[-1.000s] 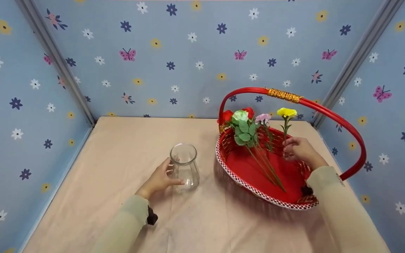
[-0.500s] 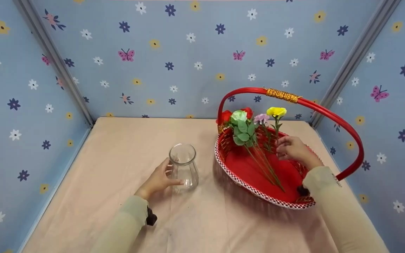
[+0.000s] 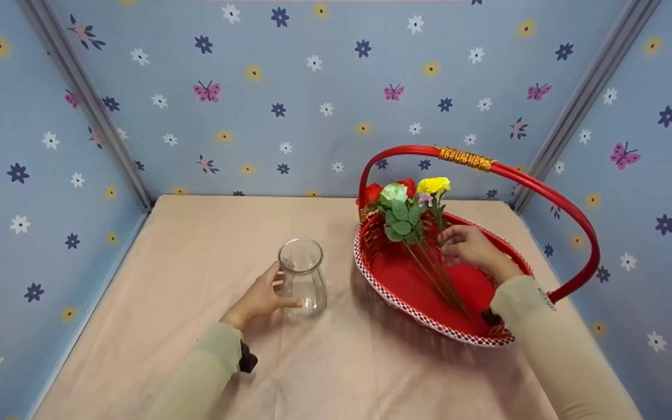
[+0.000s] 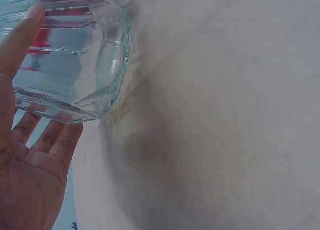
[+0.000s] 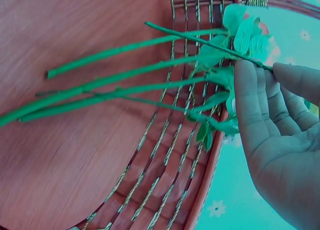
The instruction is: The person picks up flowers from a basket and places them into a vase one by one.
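On the table my left hand (image 3: 259,300) holds a clear glass vase (image 3: 307,289), thumb on one side and fingers on the other in the left wrist view. The vase stands upright. Over the red basket (image 3: 397,301), my right hand (image 3: 471,252) pinches a yellow carnation (image 3: 433,185) by its stem. In the right wrist view that thin green stem (image 5: 200,39) runs between thumb and fingertips, above the other stems. A pale green rose (image 3: 394,193), red flowers (image 3: 373,193) and a mauve flower (image 3: 424,199), partly hidden behind the yellow bloom, lean at the basket's far left side.
The basket's tall red handle (image 3: 552,201), wrapped in gold at its top, arches over the right forearm's side. A pale cloth covers the table (image 3: 213,245). Blue flowered panels (image 3: 289,70) enclose it at the back and on both sides.
My right hand has moved left over the basket with the yellow carnation, whose bloom now overlaps the mauve flower. The left hand and the vase stay in place.
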A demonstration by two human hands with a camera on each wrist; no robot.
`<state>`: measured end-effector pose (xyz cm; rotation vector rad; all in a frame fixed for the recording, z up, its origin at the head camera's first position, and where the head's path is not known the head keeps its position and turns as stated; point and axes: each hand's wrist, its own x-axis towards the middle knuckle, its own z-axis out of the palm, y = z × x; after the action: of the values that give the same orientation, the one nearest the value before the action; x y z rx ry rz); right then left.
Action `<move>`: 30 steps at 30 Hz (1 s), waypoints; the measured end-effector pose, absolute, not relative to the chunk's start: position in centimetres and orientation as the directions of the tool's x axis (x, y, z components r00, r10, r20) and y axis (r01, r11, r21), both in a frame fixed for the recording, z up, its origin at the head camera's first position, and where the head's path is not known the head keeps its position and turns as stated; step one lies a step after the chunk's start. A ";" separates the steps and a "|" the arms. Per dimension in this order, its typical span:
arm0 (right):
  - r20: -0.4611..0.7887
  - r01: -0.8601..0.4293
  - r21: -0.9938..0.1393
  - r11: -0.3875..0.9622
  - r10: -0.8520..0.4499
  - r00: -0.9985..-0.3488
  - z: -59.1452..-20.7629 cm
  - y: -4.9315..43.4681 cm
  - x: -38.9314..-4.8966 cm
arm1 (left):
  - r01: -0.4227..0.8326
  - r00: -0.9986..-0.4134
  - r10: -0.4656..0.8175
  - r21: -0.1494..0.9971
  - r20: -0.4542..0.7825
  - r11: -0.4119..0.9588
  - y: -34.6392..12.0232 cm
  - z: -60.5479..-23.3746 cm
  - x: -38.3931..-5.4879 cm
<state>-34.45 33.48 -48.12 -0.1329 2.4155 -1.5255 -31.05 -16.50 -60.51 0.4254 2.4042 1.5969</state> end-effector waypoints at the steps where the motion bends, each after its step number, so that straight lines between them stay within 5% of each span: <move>1: -0.182 0.064 -0.898 0.436 -0.234 -0.955 -48.1 33.2 -34.4 | 0.118 -0.933 0.360 0.924 -0.023 0.363 -16.5 -60.5 -31.0; 30: -0.131 -0.058 -0.881 0.470 -0.359 -0.924 -45.6 27.6 -33.2 | 0.180 -0.952 0.298 0.915 0.070 0.362 -15.5 -61.0 -30.7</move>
<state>-33.20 27.59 -45.62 -0.3546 2.4236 -1.4346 -30.74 -15.47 -61.00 0.4409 2.5020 1.6588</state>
